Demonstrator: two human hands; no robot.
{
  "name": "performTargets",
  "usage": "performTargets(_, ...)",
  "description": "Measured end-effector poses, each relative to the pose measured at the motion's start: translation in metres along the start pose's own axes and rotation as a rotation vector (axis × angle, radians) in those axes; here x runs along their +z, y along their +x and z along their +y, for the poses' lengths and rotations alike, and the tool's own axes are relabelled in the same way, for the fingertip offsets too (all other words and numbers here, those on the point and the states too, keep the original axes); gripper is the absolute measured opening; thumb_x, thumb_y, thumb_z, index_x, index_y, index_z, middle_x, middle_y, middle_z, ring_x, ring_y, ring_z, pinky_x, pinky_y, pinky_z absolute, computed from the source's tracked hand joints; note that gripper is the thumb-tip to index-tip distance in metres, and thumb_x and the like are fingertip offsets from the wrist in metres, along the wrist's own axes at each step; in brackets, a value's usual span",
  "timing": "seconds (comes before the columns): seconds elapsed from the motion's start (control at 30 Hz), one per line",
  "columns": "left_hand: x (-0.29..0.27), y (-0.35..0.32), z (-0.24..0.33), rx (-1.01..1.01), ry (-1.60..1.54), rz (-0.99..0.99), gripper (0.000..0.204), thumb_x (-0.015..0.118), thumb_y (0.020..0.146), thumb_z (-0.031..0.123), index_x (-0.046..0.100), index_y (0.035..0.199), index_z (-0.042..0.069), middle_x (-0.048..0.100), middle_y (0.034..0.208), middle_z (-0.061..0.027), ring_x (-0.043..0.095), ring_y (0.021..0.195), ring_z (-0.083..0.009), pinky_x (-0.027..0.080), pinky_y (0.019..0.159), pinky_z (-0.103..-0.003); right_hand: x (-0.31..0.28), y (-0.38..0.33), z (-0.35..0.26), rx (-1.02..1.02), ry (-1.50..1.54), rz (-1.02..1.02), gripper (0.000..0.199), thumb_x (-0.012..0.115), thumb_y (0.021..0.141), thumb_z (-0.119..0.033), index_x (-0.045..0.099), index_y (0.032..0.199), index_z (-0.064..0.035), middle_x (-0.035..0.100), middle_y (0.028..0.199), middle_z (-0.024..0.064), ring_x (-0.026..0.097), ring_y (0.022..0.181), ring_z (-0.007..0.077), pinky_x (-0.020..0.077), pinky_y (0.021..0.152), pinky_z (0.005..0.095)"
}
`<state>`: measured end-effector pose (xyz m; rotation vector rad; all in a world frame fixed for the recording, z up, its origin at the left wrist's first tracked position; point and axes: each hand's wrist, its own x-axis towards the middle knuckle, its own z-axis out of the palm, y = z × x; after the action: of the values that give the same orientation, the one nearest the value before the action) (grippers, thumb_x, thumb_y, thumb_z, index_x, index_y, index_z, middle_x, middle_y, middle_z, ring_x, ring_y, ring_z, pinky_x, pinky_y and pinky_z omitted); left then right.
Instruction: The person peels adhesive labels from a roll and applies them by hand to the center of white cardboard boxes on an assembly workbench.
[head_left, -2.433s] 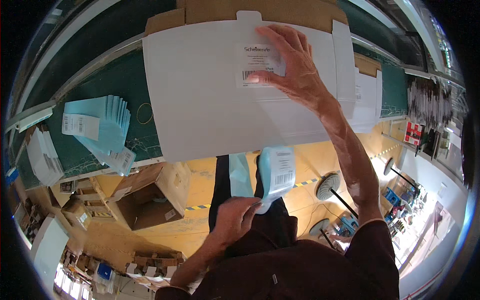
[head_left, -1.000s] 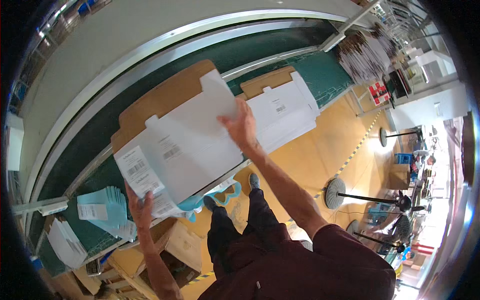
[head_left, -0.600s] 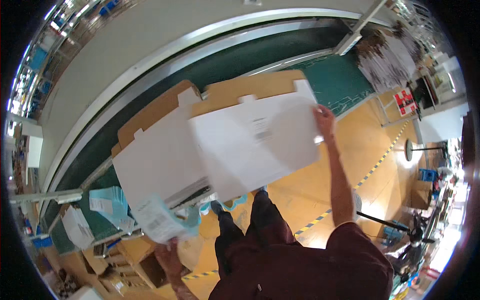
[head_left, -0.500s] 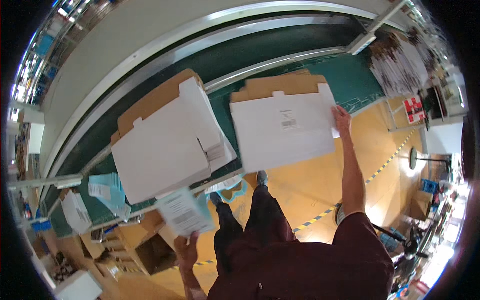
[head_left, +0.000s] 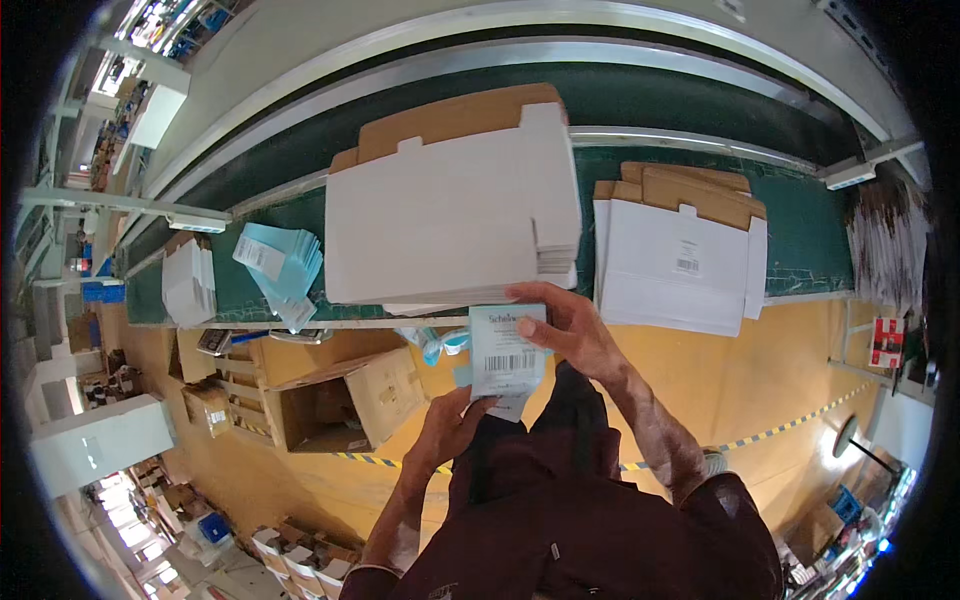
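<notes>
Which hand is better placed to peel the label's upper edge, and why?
Probably the right hand: its thumb lies near the label's upper right corner, while the left hand holds the lower left.

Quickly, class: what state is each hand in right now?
Left hand: closed, holding the light-blue label strip near its lower end.
Right hand: partly curled, thumb over the strip's upper right; whether it grips cannot be told.
</notes>
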<state>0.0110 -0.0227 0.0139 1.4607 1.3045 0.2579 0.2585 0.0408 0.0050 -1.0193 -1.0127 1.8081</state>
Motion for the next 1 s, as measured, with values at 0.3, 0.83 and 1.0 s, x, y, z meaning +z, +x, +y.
performTargets(0.3,-0.093,0.03,-0.011,0.323,-0.47,0.32,0.027,0.066,0.094,0.008,0.062,0.119,0.0,0.071,0.101,-0.0099,0.066,0.098,-0.0173,0.052,0.085,-0.032,0.115,0.033,-0.011,-0.119,-0.401,0.252,0.025,0.072,0.089,-0.003,0.067,0.114,-0.0011,0.07,0.105,0.0073,0.064,0.09,0.0114,0.0529,0.075,0.0262)
performTargets(0.83,-0.081,0.049,-0.066,0.166,-0.573,0.164,0.025,0.071,0.092,0.017,0.066,0.108,-0.001,0.072,0.088,-0.0095,0.064,0.083,-0.0131,0.052,0.081,-0.033,0.131,0.106,-0.011,-0.452,-0.998,0.542,0.013,0.079,0.078,-0.001,0.075,0.09,-0.0046,0.065,0.092,0.0089,0.062,0.08,0.0192,0.0517,0.07,0.0309)
performTargets(1.0,-0.083,0.05,-0.073,-0.024,-0.824,-0.016,0.029,0.066,0.095,0.016,0.065,0.116,-0.004,0.072,0.106,-0.0103,0.063,0.098,-0.0133,0.049,0.09,-0.031,0.085,0.151,-0.008,-0.317,-0.937,0.605,0.014,0.079,0.078,-0.003,0.073,0.091,-0.0042,0.066,0.081,0.0068,0.062,0.08,0.0202,0.0511,0.072,0.0308)
